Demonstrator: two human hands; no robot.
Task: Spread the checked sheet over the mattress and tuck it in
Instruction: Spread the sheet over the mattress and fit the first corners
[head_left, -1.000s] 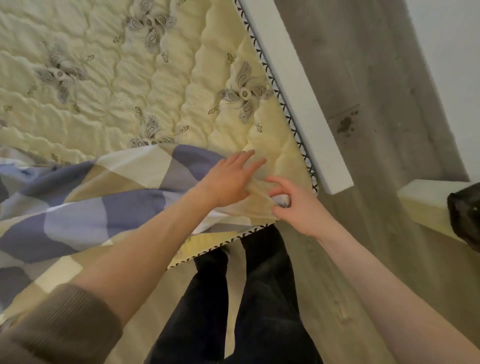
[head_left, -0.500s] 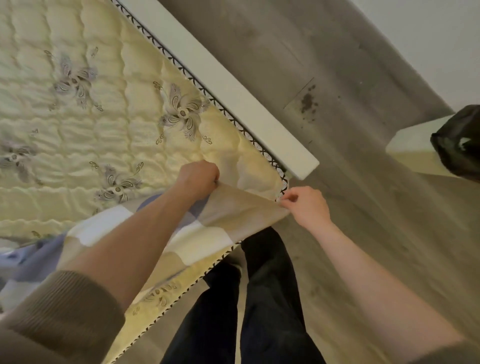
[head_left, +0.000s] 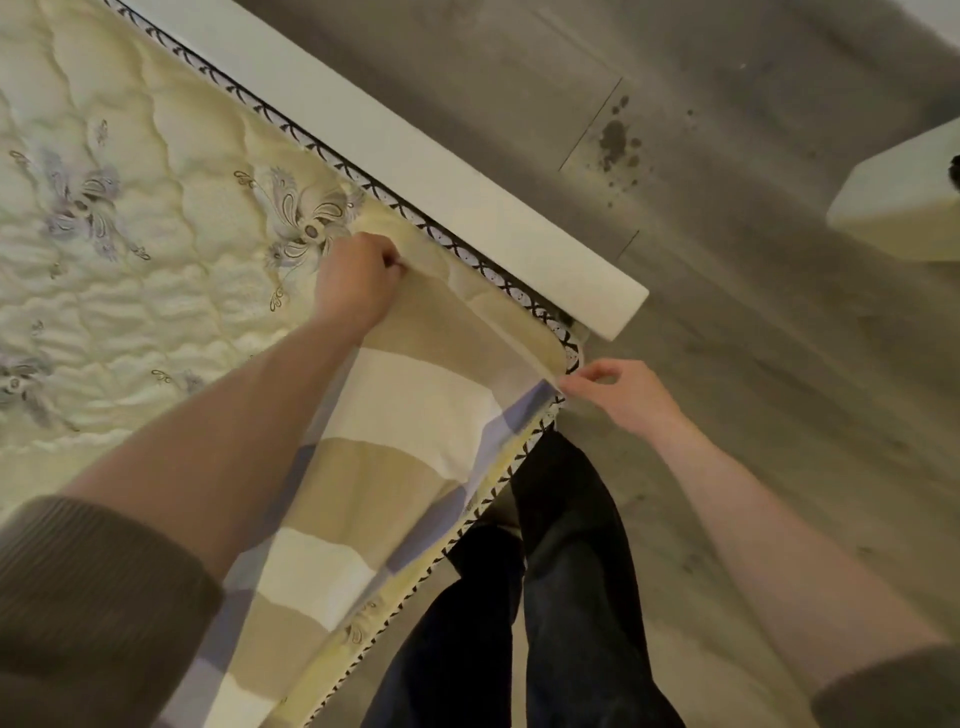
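The checked sheet, in beige, white and lilac squares, lies over the near corner of the cream quilted mattress. My left hand grips the sheet's edge in a fist on top of the mattress, a little in from the patterned border. My right hand pinches the sheet's corner right at the mattress corner, beside the end of the white bed frame. The sheet is stretched taut between both hands. Most of the mattress top to the left is bare.
Grey wood-look floor runs to the right of the bed, with a dark stain. A white piece of furniture stands at the right edge. My dark-trousered legs stand against the mattress's near side.
My left hand has pushed the sheet's edge further up the mattress and toward the frame. The right hand has kept its pinch at the corner, and the sheet is now drawn tighter.
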